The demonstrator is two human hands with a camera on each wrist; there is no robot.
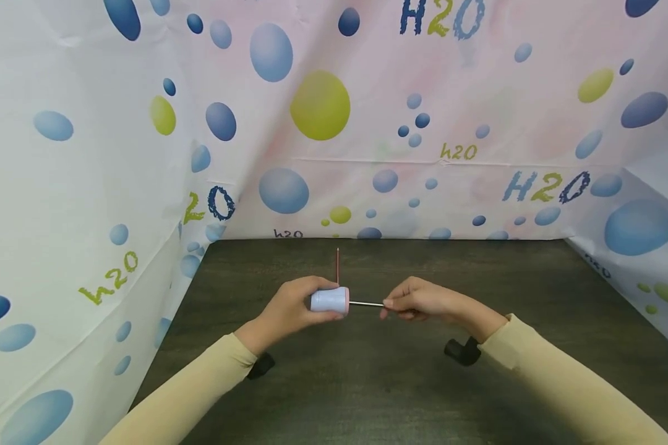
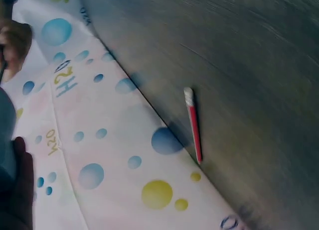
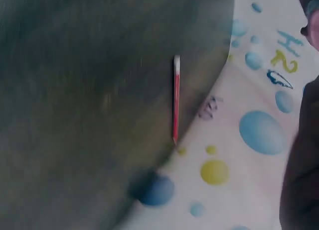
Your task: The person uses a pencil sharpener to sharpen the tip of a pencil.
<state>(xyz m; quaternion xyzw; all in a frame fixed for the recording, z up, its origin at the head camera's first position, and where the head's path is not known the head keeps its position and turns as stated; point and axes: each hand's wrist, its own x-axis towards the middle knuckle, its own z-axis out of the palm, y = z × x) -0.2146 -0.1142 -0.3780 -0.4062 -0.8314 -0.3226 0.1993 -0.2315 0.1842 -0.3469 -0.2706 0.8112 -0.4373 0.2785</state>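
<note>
My left hand [image 1: 286, 308] grips a small light blue barrel-shaped pencil sharpener [image 1: 328, 300] with a pink end, holding it sideways above the table. Thumb and fingers of my right hand [image 1: 423, 299] pinch a thin dark pencil [image 1: 366, 303] with a pale gleam along it. Its far end meets the sharpener's pink face; how deep it sits is hidden. Behind the sharpener, a red pencil [image 1: 337, 266] with a whitish end lies on the table. In the left wrist view the sharpener [image 2: 6, 135] shows only partly, at the left edge.
A dark wood-grain table [image 1: 367, 383] stretches beneath both hands. White sheeting [image 1: 378, 130] printed with blue and green dots rises behind it and along the sides. Black straps or mounts [image 1: 463, 351] hang under both wrists.
</note>
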